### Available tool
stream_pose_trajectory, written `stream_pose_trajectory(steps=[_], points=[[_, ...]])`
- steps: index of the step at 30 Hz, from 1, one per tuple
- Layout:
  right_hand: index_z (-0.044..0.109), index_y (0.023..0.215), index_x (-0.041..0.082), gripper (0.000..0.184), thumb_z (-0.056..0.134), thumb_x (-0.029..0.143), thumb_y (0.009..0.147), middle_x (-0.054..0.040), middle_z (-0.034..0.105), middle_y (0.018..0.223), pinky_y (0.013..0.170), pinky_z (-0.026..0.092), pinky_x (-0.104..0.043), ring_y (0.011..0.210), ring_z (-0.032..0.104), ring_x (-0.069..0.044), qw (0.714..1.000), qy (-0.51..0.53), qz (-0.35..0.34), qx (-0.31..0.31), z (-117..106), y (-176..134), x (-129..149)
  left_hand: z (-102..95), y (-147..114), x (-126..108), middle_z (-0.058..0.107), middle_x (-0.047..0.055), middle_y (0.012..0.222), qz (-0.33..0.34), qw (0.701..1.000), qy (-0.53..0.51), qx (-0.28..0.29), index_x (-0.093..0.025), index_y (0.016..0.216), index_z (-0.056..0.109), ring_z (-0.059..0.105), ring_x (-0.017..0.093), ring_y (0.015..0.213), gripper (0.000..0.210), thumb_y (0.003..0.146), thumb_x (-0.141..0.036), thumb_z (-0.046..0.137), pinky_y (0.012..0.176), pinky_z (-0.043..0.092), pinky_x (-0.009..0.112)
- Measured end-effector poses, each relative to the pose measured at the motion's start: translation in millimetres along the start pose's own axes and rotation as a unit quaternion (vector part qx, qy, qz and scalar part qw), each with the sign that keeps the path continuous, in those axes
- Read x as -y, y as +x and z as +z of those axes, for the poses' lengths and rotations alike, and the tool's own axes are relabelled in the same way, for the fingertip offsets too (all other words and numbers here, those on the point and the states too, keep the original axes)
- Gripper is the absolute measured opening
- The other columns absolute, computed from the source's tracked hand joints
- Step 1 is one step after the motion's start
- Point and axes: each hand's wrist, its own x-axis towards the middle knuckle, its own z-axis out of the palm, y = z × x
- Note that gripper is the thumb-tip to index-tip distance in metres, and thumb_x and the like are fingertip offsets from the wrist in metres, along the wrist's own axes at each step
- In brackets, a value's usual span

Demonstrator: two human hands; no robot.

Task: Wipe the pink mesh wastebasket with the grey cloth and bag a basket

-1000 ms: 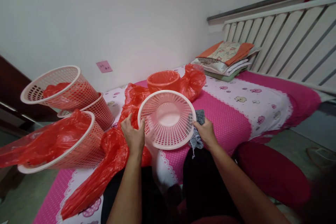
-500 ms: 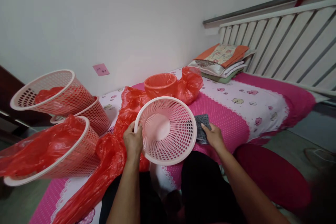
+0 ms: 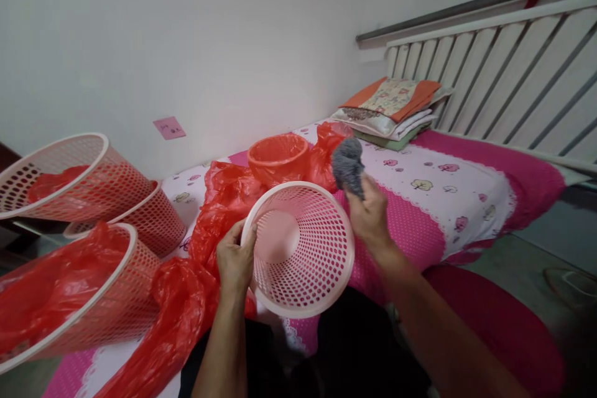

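A pink plastic basket point(image 3: 321, 255) with a perforated wall is tilted so its mouth faces me. My left hand point(image 3: 236, 258) grips its rim on the left, thumb inside. Just beyond the basket's upper right rim, my right hand point(image 3: 370, 208) holds up a crumpled grey cloth point(image 3: 347, 165), apart from the basket. Red plastic bags point(image 3: 198, 273) lie bunched beside my left forearm. Behind the held basket stands another basket point(image 3: 278, 158) covered with red plastic.
Several pink baskets point(image 3: 144, 286) with red bags in them lean together at left. Folded cushions and cloths point(image 3: 396, 109) are stacked near the white radiator point(image 3: 504, 68). A round dark red stool point(image 3: 494, 323) stands at lower right beside the patterned bed point(image 3: 420, 211).
My right hand has lifted the grey cloth up from beside the basket's right rim, and the cloth is now bunched. The basket stays in my left hand. The view has shifted slightly.
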Motion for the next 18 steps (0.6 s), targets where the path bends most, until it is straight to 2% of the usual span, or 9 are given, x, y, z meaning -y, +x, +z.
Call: stream_pose_trajectory(steps=[1,2,4,6,8,10,14,18], points=[[0.070,0.137,0.024,0.042,0.054,0.023,0.098,-0.0103,0.073,0.138,0.114,0.051,-0.054,0.131,0.064,-0.030,0.998,0.011,-0.061,0.028,12.3,1.5,11.9,2.0,2.3,-0.9,0.083,0.004,0.097,-0.003,1.000,-0.004,0.002,-0.021,0.104,0.083,0.073,0.024,0.089,0.034,0.085,-0.048,0.076,0.084,0.055,0.031],[0.066,0.144,0.026,0.049,0.051,0.017,0.098,-0.0090,0.067,0.149,0.121,0.044,-0.057,0.144,0.056,-0.030,0.990,0.015,-0.115,0.084,24.2,0.8,22.2,3.9,4.9,-1.3,0.083,0.004,0.099,-0.005,1.000,-0.006,0.004,-0.020,0.105,0.084,0.074,0.024,0.091,0.035,0.085,-0.047,0.076,0.085,0.055,0.031],[0.063,0.148,0.030,0.051,0.052,0.018,0.100,-0.0060,0.055,0.163,0.129,0.034,-0.061,0.158,0.041,-0.031,0.960,0.007,-0.190,0.203,44.5,-4.6,36.6,6.6,10.5,-0.8,0.084,0.005,0.104,-0.008,1.000,-0.011,0.013,-0.020,0.108,0.084,0.075,0.025,0.096,0.036,0.085,-0.046,0.076,0.089,0.055,0.032],[0.061,0.151,0.028,0.049,0.061,0.032,0.102,-0.0090,0.048,0.169,0.130,0.027,-0.067,0.163,0.031,-0.034,0.925,-0.011,-0.218,0.310,58.8,-11.0,41.8,7.8,16.2,1.6,0.084,0.006,0.109,-0.013,0.999,-0.023,0.028,-0.019,0.110,0.083,0.075,0.026,0.101,0.038,0.084,-0.046,0.076,0.093,0.055,0.033],[0.058,0.154,0.023,0.060,0.068,0.049,0.101,-0.0144,0.044,0.171,0.131,0.023,-0.070,0.165,0.028,-0.037,0.903,-0.021,-0.212,0.372,67.4,-14.6,39.9,7.9,21.1,4.9,0.084,0.007,0.111,-0.024,0.998,-0.037,0.044,-0.019,0.113,0.083,0.075,0.027,0.104,0.041,0.084,-0.048,0.077,0.095,0.056,0.034],[0.051,0.159,0.021,0.068,0.068,0.054,0.101,-0.0165,0.043,0.172,0.132,0.022,-0.068,0.165,0.027,-0.035,0.901,-0.022,-0.195,0.387,73.1,-14.7,34.5,7.5,24.7,8.2,0.083,0.007,0.112,-0.034,0.997,-0.045,0.051,-0.018,0.115,0.082,0.075,0.027,0.105,0.044,0.084,-0.049,0.077,0.096,0.056,0.034],[0.037,0.168,0.023,0.075,0.067,0.048,0.104,-0.0155,0.044,0.172,0.133,0.024,-0.063,0.166,0.027,-0.031,0.908,-0.026,-0.191,0.373,86.3,-10.3,24.9,6.1,28.4,13.9,0.083,0.007,0.113,-0.042,0.996,-0.053,0.055,-0.017,0.117,0.082,0.075,0.027,0.106,0.046,0.083,-0.049,0.079,0.096,0.057,0.034],[0.038,0.166,0.020,0.080,0.071,0.053,0.101,-0.0170,0.043,0.172,0.134,0.022,-0.063,0.166,0.026,-0.033,0.899,-0.013,-0.214,0.382,102.5,-4.9,24.2,2.1,29.2,17.3,0.083,0.008,0.112,-0.046,0.996,-0.064,0.042,-0.017,0.115,0.082,0.076,0.028,0.106,0.047,0.080,-0.048,0.081,0.097,0.057,0.034]])
